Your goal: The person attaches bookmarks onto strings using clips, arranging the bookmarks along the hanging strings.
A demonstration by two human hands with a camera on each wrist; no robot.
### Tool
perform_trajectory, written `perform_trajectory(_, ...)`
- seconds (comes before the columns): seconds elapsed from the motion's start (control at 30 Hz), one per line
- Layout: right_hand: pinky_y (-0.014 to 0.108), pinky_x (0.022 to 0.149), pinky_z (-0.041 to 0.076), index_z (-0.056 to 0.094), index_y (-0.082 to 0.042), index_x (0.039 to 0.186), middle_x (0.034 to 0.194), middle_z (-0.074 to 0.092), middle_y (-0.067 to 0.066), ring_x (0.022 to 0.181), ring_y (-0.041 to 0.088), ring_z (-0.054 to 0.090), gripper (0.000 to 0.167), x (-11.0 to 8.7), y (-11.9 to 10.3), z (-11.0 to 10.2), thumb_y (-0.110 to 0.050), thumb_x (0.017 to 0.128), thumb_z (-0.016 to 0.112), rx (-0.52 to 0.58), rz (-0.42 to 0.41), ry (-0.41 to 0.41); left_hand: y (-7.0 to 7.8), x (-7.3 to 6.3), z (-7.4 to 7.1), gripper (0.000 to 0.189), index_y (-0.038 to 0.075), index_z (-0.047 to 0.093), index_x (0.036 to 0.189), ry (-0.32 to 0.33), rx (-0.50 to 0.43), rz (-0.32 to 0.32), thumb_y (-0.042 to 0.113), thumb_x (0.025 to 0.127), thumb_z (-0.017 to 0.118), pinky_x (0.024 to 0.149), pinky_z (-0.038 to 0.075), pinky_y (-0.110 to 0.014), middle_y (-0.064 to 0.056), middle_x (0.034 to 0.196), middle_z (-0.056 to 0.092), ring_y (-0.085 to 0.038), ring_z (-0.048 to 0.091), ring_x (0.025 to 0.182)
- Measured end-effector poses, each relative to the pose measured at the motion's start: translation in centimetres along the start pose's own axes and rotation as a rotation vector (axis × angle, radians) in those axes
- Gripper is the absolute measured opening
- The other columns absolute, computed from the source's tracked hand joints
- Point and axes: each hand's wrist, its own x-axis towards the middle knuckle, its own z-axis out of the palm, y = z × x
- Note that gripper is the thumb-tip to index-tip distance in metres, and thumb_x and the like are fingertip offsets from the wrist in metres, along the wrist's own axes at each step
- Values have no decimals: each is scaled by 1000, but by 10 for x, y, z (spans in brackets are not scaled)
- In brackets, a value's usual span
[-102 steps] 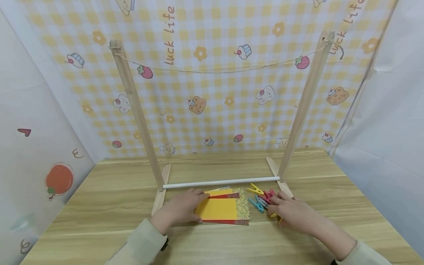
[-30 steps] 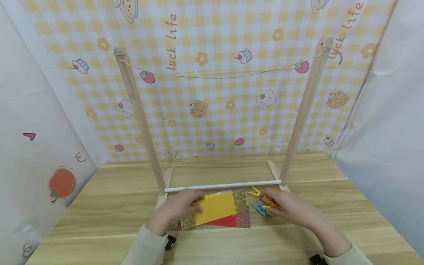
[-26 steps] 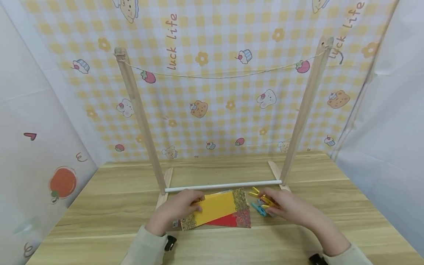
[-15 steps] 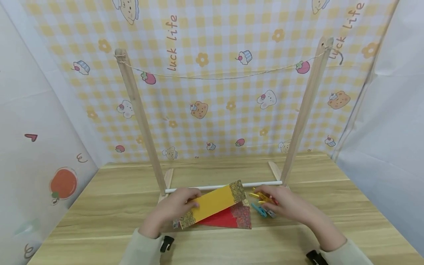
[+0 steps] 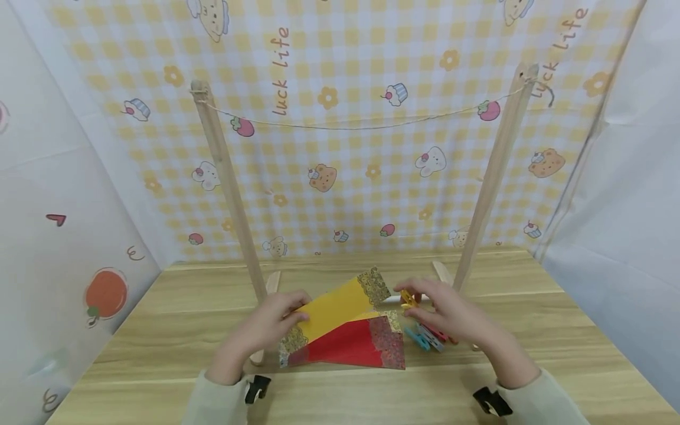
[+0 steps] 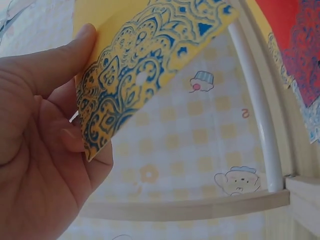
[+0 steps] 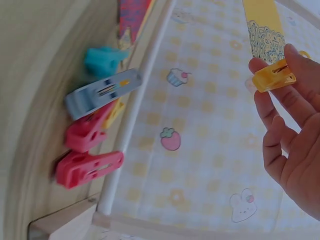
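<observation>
My left hand (image 5: 268, 321) pinches a yellow card (image 5: 334, 304) with lacy patterned ends, thumb on its near face. The card slants up to the right above a red card (image 5: 345, 345) with patterned ends, which lies on the table over other cards. In the left wrist view, the patterned end of the yellow card (image 6: 140, 65) juts past the thumb. Between thumb and fingers, my right hand (image 5: 448, 310) pinches a yellow clothespin (image 7: 274, 77), close to the card's right end. Below that hand lie loose clothespins: teal (image 7: 102, 61), grey-blue (image 7: 100, 95) and pink (image 7: 87, 167).
Two wooden posts (image 5: 228, 183) stand on feet at the back, joined low down by a white rod (image 7: 145, 75). A thin string (image 5: 345, 128) sags between their tops. Behind hangs a yellow checked cloth (image 5: 366, 200); white sheets (image 5: 627, 236) flank the wooden table (image 5: 159, 342).
The yellow card has come up off the stack in my left hand, uncovering more of the red card. My right hand has lifted a yellow clothespin from the pile and moved left toward the card.
</observation>
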Motion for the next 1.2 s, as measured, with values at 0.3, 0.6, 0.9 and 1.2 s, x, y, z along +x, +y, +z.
perform_trajectory(0.3,22,67,51,62,-7,129,105,69,-2,87,4,54,40,18,-15,-4,-8,90,71,77,22,50,2,-9,-14,5,12,65,100,78,49,10,10,95,64,67,49,-23,6,84,64,-2,50,70)
perform_trajectory(0.6,26,76,55,62,-11,128,102,71,-6,93,8,61,37,38,-31,-8,-10,91,71,101,23,79,1,-18,-27,7,12,65,100,184,71,-2,10,94,66,64,48,-23,4,88,71,-3,54,73)
perform_trajectory(0.9,30,82,56,59,-13,132,106,68,-2,97,14,62,40,59,-45,-13,-9,93,68,207,-12,107,0,-25,-36,9,11,65,101,335,86,19,8,93,66,50,40,-21,-3,91,74,0,47,64)
perform_trajectory(1.2,30,81,57,55,-7,135,110,70,12,98,16,66,40,85,-53,-21,-2,96,62,293,-90,194,-3,-28,-44,9,11,65,98,441,92,54,4,92,67,46,35,-21,-4,88,73,2,39,54)
